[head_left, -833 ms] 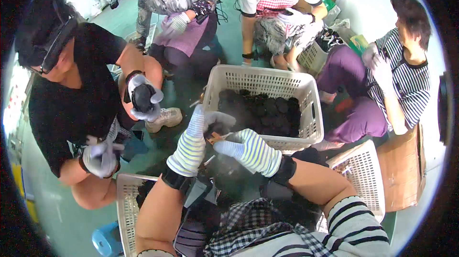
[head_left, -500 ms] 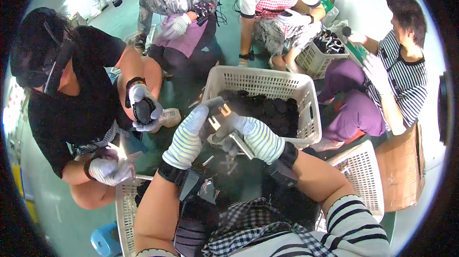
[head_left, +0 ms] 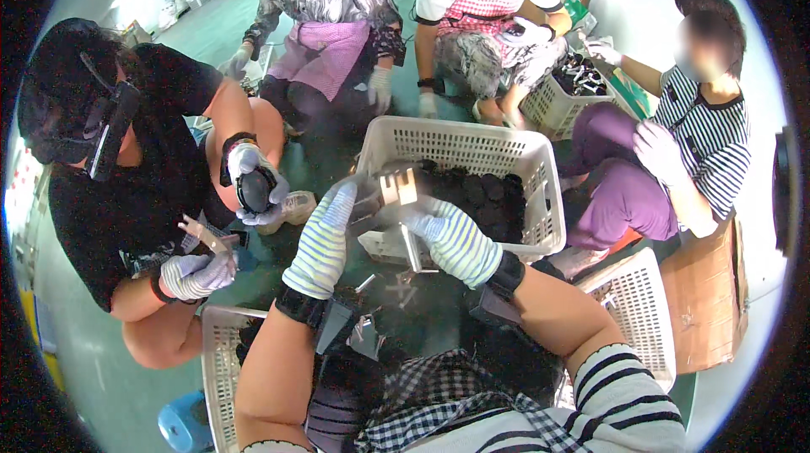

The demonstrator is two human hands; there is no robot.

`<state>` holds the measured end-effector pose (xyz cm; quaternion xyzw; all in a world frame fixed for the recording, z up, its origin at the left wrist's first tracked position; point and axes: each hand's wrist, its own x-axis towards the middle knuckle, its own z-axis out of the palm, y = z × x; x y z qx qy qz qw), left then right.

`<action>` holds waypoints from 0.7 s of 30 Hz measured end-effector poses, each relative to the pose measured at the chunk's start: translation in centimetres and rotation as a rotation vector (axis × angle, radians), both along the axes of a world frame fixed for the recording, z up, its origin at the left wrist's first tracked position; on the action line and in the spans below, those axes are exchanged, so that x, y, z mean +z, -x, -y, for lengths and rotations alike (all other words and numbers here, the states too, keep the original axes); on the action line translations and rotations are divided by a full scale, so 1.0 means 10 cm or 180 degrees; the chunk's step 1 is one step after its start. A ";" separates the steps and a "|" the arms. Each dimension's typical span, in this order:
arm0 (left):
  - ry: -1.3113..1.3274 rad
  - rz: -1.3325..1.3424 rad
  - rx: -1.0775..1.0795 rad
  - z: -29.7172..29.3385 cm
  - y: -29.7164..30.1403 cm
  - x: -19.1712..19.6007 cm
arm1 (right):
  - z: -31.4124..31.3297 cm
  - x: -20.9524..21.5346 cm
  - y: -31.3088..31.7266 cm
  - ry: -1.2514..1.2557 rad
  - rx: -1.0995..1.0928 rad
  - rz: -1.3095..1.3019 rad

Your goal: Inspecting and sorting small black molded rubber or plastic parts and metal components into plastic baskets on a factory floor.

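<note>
My left hand [head_left: 325, 238], in a striped knitted glove, is closed on a dark part [head_left: 365, 202] in front of my chest. A shiny slotted metal plate [head_left: 401, 186] stands at that part's upper right, between my two hands. My right hand [head_left: 456, 242], in a matching glove, has its fingers closed around a narrow silvery metal strip [head_left: 411, 248] that points down toward the floor. The fingertips and the dark part are smeared by motion, so how the pieces join cannot be told.
A white basket [head_left: 460, 128] of round black parts stands just beyond my hands. Other white baskets [head_left: 221, 369] flank me, with a cardboard box [head_left: 704, 301] at right. Metal pieces [head_left: 364, 337] lie below my hands. Several gloved co-workers sit around; one at left holds a black round part [head_left: 253, 190].
The slotted plate has tilted and risen slightly between my hands. The silvery strip now points more steeply down. The co-worker at left has lifted a pale strip, and those at the back have shifted their hands.
</note>
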<state>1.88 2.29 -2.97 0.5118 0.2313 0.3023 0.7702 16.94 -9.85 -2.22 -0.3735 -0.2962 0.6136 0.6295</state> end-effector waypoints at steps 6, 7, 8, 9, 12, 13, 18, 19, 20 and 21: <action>-0.0044 -0.0531 -0.0275 0.14 -0.03 0.01 | -0.06 -0.22 -0.16 -0.0346 -0.0536 -0.0135; -0.0043 -0.0529 -0.0299 0.20 -0.05 0.05 | -0.04 -0.24 -0.18 -0.0343 -0.0560 -0.0132; -0.0279 -0.0759 -0.0381 0.27 -0.06 0.11 | -0.03 -0.20 -0.18 -0.0273 -0.0723 -0.0080; -0.0516 -0.0987 -0.0467 0.31 -0.08 0.13 | -0.02 -0.18 -0.19 -0.0200 -0.0888 -0.0028; -0.0521 -0.1062 -0.0638 0.34 -0.14 0.01 | -0.02 -0.20 -0.18 -0.0360 -0.0945 0.0344; -0.0682 -0.1209 -0.0660 0.36 -0.15 0.00 | -0.02 -0.18 -0.15 -0.0532 -0.0998 0.0664; -0.0963 -0.0938 -0.0529 0.32 -0.22 -0.25 | 0.03 -0.10 -0.01 -0.0649 -0.0850 0.0554; -0.0990 -0.0928 -0.0532 0.31 -0.23 -0.27 | -0.01 -0.23 -0.02 -0.0802 -0.0783 0.0512; -0.1154 -0.0902 -0.0576 0.32 -0.24 -0.26 | -0.02 -0.26 -0.03 -0.0919 -0.0844 0.0850; -0.1318 -0.0873 -0.0621 0.32 -0.25 -0.26 | -0.02 -0.27 -0.04 -0.1034 -0.0906 0.1191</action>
